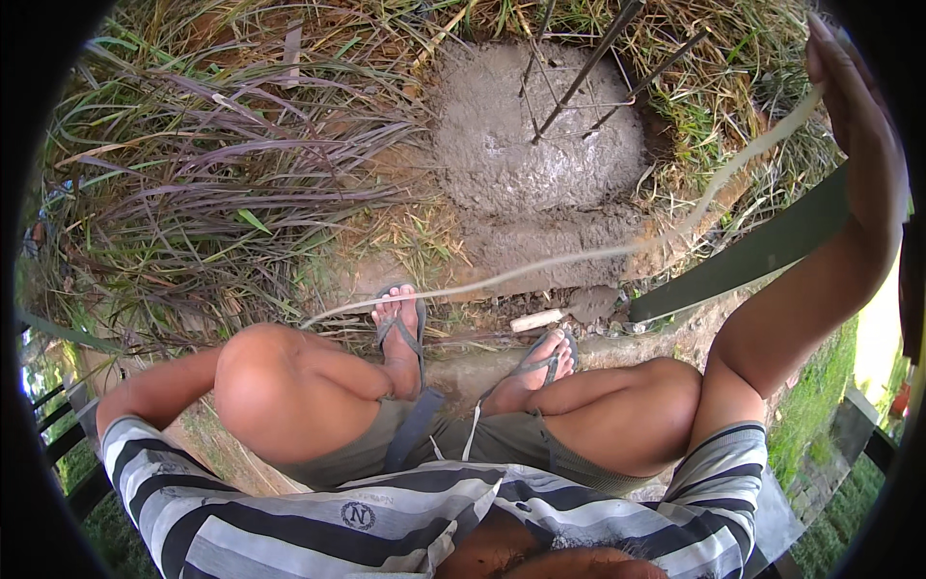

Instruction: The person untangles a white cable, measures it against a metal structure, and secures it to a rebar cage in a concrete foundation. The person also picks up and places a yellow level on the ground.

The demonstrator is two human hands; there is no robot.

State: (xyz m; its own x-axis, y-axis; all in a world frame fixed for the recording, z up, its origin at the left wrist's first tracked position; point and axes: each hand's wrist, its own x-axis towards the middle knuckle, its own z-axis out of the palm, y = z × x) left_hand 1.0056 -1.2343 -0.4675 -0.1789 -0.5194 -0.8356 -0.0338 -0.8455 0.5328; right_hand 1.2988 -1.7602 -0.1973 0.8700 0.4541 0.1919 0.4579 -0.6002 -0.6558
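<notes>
A black, white and grey striped shirt [289, 526] is positioned nearest the camera. The fingers [837, 48] of the right hand [863, 145] are extended and pressed together, raised at upper right; whether a pale strand [569, 258] is pinched there cannot be told. The strand is extended from beside this hand, across the flip-flop [419, 338] on the left foot, toward the grass [241, 193]. The left hand is hidden behind the left knee [256, 381]; its finger state cannot be told. Beyond the feet, upright reinforcing bars [586, 79] are embedded in wet concrete [511, 159]. A pale handle [537, 320] is located near the right foot.
</notes>
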